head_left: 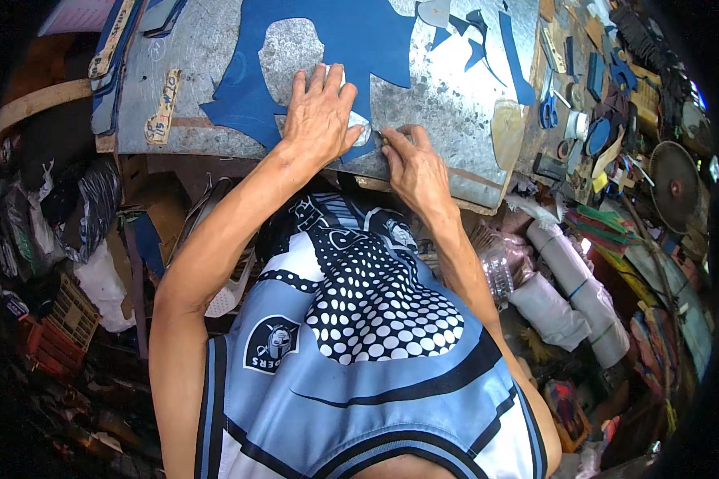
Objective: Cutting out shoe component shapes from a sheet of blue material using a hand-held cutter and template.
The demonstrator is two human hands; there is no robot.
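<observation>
A large blue sheet (359, 36) with cut-out gaps lies on the grey metal work surface (196, 68). My left hand (319, 116) is laid flat near the sheet's front edge, fingers stretched forward. Beneath it is a pale, flat piece (361, 132), possibly a template, mostly covered by the palm and fingers. Close to its right, my right hand (415, 164) is closed, thumb and forefinger pinched at the sheet's edge. Something small and dark shows at those fingertips, too small to name.
Blue offcuts (517, 60) and a tan pattern piece (506, 132) lie to the right, a marked tan strip (164, 108) to the left. Blue-handled scissors (548, 112) rest among cluttered tools. Wrapped rolls (571, 279) stand below the table's right side.
</observation>
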